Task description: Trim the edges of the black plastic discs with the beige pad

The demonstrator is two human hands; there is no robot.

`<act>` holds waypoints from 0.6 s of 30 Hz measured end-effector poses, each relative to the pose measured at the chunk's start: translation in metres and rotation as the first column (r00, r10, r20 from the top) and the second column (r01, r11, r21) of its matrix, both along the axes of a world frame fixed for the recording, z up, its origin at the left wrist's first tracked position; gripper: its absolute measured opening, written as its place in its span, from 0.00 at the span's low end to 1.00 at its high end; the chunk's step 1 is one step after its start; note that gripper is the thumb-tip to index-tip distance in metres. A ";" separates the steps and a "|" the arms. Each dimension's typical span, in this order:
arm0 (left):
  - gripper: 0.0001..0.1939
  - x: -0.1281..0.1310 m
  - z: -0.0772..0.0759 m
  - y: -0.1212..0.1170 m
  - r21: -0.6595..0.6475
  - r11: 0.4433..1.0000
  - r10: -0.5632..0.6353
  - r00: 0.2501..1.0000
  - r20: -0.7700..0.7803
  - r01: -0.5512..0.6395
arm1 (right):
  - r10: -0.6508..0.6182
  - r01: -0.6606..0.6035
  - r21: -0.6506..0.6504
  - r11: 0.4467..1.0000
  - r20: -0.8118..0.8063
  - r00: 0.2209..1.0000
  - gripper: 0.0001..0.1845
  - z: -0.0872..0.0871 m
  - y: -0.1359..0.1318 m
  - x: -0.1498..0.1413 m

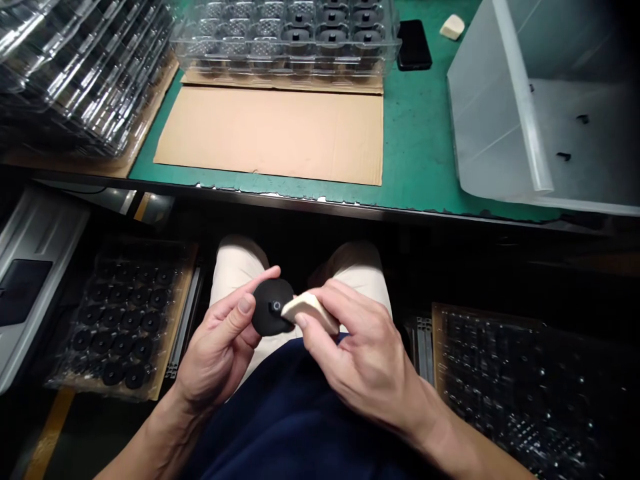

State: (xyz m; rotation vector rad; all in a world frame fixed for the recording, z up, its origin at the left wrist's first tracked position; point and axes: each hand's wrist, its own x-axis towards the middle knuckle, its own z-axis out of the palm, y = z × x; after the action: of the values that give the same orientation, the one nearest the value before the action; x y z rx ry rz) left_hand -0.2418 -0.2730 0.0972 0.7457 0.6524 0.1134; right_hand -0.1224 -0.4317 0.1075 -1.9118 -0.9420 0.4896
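The green table point(420, 160) runs across the upper half of the frame, its front edge just above your knees. At the upper right of it sits a big translucent bin point(500, 113) with a few small dark bits lying on its floor. A flat sheet of cardboard point(273, 133) lies in the upper middle, and behind it, at the top edge, stands a clear plastic tray point(285, 33) with dark round parts in many of its pockets. A stack of empty clear trays point(80, 67) fills the upper left corner. Below the table, at the lower left, you have a tray of black discs point(120, 320) in rows; at the lower right lies another dark tray point(530, 387), its contents too dim to tell. A black phone point(413, 44) rests on the table at the top, right of the clear tray, and a small cream block point(452, 27) lies just beside it.

In the lower middle of the frame, over your lap, your left hand point(215, 353) pinches a black disc point(267, 313) by its edge between thumb and fingers. Your right hand point(360, 353) grips a cream wedge point(310, 310), and its tip touches the disc near the small hub at its middle.
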 end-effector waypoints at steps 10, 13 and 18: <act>0.17 -0.001 -0.002 0.002 -0.008 1.000 0.003 1.000 0.020 -0.003 | -0.023 0.022 0.013 1.000 0.079 0.997 0.11 -0.002 0.003 -0.001; 0.19 -0.005 -0.006 0.007 -0.012 0.988 -0.152 0.988 0.014 0.152 | 0.027 -0.029 0.007 1.000 0.164 0.986 0.09 -0.004 0.001 0.000; 0.22 -0.009 -0.010 0.014 -0.089 0.937 -0.332 0.941 0.066 0.337 | 0.190 -0.255 0.115 0.960 0.400 0.897 0.11 -0.002 0.001 0.010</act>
State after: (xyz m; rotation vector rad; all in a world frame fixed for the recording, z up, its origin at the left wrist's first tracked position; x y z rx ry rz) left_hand -0.2508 -0.2587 0.0876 0.7455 0.4711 -0.2123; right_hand -0.1128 -0.4303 0.1051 -1.7884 -1.4259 0.1556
